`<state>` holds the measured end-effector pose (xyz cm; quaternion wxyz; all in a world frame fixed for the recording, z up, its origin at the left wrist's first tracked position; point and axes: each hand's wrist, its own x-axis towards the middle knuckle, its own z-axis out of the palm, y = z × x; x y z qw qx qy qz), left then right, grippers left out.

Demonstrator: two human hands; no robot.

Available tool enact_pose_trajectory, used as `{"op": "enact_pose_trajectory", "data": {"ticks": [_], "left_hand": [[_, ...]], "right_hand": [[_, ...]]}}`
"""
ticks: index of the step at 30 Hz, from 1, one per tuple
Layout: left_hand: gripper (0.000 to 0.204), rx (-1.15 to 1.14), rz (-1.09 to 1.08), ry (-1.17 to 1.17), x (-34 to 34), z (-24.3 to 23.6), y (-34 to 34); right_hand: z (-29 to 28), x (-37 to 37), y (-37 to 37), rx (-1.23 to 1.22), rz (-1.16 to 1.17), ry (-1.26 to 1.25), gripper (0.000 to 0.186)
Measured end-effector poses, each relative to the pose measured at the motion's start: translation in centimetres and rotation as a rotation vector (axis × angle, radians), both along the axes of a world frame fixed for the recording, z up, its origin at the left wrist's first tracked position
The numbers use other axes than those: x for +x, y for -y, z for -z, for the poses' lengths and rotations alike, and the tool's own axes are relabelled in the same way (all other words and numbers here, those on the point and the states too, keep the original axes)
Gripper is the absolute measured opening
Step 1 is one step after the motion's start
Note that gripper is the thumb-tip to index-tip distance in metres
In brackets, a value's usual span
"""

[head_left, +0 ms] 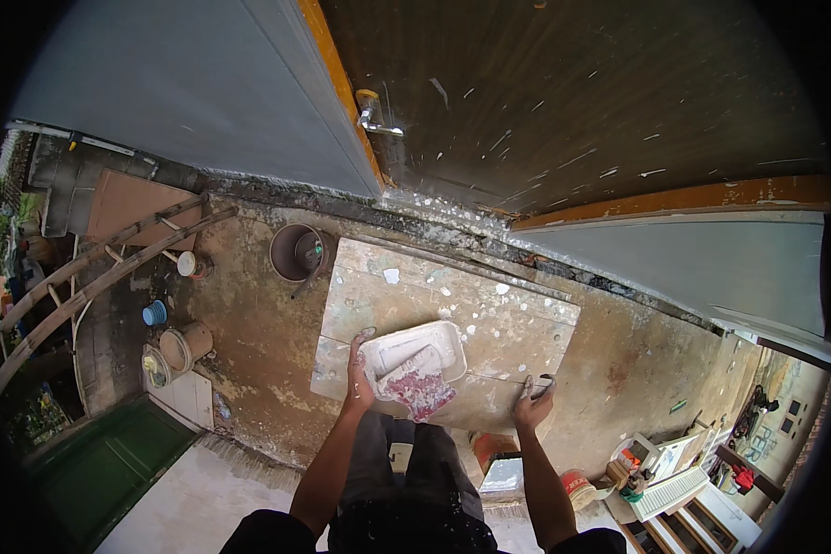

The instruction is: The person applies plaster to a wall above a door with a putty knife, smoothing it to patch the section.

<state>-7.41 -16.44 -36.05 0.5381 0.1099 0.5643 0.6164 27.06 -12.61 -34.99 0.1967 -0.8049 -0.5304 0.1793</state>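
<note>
One white tray (pixel 449 355) over counter (pixel 517 328); left fingers clamp its nine-o'clock rim, presumably steadying it. Paint-smeared cloth (pixel 420 395) at six o'clock. Right hand (pixel 534 403), four o'clock: fingers curled, grip unclear.

I look down past my dark trousers (pixel 367 452) at a paint-spotted board (pixel 503 337), lying slantwise before me. On the board's near half sits a shallow white tray (pixel 399 349), smeared white inside; a rag (pixel 422 393) stained pink and white drapes over its near rim. My left hand (pixel 360 377) grips the tray's left side. My right hand (pixel 534 404) is at the board's near right edge, fingers curled; whether they hold something is unclear. Left of the board's far corner stands a brown bucket (pixel 288 254); farther left of the board, a blue tub (pixel 155 313) and a wooden ladder (pixel 92 291). Beyond the board: a dark, white-flecked door (pixel 619 92) with a silver lever handle (pixel 376 122).
</note>
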Motion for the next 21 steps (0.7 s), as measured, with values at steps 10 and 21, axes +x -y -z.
{"op": "enact_pose_trajectory", "data": {"ticks": [10,21], "left_hand": [[0.056,-0.02,0.109,-0.198,0.1,-0.5,-0.5],[0.059,-0.031,0.083,-0.087,0.0,-2.5,-1.4]], "right_hand": [[1.0,1.8,0.0,-0.001,0.002,0.013,0.044],[1.1,1.0,0.7,-0.02,-0.014,0.043,0.053]]}}
